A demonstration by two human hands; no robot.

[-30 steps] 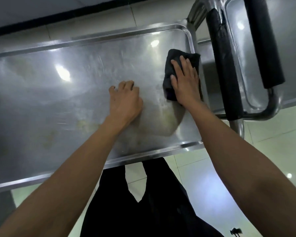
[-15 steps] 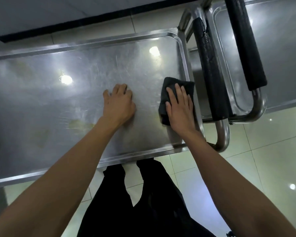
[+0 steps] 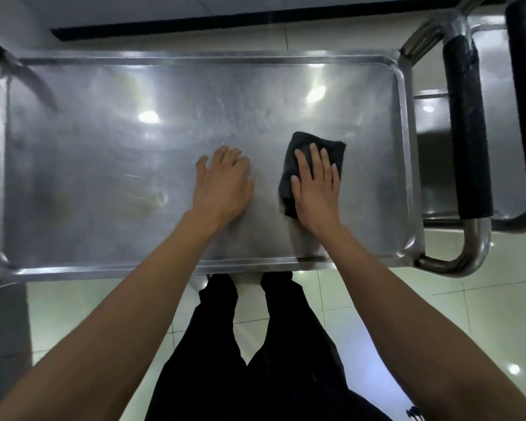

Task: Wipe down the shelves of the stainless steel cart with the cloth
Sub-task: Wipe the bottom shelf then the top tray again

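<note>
Beside the shelf (image 3: 403, 123), a padded handle (image 3: 468, 132).

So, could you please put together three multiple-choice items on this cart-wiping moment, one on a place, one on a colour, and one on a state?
1. Where on the top shelf does the cloth lie?
A. Right of the middle
B. In the far left corner
C. Hanging over the near rim

2. What colour is the cloth?
A. White
B. Yellow
C. Dark grey to black

3. How does the right hand meet the cloth?
A. It pinches it up off the shelf
B. It presses it flat with straight fingers
C. It hovers clear above it

Answers:
1 A: the cloth sits right of the left hand, short of the padded handle.
2 C: it shows nearly black against the bright steel.
3 B: the fingers lie straight on top, with the cloth flat on the shelf.
</note>
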